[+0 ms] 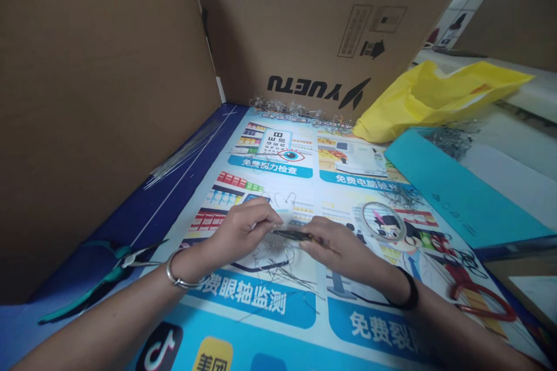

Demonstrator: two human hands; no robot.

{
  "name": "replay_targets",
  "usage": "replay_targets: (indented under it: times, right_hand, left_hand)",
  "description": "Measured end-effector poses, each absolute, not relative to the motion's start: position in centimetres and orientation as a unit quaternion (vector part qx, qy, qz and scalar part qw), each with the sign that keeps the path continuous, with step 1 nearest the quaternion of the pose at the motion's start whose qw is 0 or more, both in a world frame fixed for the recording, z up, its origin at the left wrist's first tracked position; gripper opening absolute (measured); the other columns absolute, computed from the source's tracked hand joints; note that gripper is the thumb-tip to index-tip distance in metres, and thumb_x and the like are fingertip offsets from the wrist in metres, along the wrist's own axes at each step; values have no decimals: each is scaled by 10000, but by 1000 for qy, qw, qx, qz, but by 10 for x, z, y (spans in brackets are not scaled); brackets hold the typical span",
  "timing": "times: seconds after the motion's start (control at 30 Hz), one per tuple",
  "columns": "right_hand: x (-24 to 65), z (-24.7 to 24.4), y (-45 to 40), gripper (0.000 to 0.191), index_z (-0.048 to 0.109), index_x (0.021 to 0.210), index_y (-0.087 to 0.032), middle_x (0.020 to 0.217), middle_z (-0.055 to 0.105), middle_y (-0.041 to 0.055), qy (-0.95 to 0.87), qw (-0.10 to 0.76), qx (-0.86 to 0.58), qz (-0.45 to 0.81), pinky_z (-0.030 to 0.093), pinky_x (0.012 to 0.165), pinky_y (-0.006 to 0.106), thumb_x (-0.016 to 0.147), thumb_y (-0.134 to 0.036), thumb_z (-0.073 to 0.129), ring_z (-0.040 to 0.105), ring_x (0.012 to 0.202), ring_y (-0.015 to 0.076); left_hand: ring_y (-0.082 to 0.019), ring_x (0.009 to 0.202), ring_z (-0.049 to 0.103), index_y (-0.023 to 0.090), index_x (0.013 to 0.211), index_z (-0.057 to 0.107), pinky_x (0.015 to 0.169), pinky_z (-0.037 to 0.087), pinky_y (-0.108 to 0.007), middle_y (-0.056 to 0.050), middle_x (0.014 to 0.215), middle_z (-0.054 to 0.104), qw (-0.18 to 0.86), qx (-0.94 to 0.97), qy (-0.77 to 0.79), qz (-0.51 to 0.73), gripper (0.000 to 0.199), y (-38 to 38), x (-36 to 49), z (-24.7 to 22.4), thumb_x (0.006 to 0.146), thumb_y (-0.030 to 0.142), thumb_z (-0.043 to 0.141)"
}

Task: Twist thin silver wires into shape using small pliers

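My right hand [331, 242] is closed round a small pair of dark-jawed pliers [292, 235], whose tip points left. Close to that tip, the fingers of my left hand [246, 231] are pinched together on what looks like a thin wire, mostly hidden by the fingers. Several loose cut wires [289, 280] lie on the printed poster [300, 316] just below my hands. Above them are a few bent wire pieces [282, 198]. A second pair of pliers [114, 271], with teal handles, lies with its jaws apart beside my left forearm.
Cardboard walls [278, 23] rise at the left and back. Straight wires [183, 153] lie at the left, and wire pieces [296, 109] line the back. To the right are a yellow bag [426, 101], a teal box [461, 191], a tape roll [383, 221] and red-handled scissors [485, 301].
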State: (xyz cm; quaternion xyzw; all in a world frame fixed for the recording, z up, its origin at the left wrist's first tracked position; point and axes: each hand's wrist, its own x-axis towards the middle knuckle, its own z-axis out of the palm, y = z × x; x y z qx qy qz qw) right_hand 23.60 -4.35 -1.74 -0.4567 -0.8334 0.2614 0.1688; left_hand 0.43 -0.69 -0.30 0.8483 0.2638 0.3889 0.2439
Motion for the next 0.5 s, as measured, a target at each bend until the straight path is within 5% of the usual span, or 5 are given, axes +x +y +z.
replay_targets:
  times: [0.5]
  right_hand:
    - [238, -17, -44, 288, 615, 975, -190, 818, 599, 46, -832, 195, -449, 261, 399, 645, 264, 879, -420, 473, 534, 752, 153]
  left_hand:
    - [-133, 671, 570, 151, 815, 633, 612, 463, -256, -35, 704, 616, 251, 841, 258, 404, 119, -7, 5, -3, 826, 87, 533]
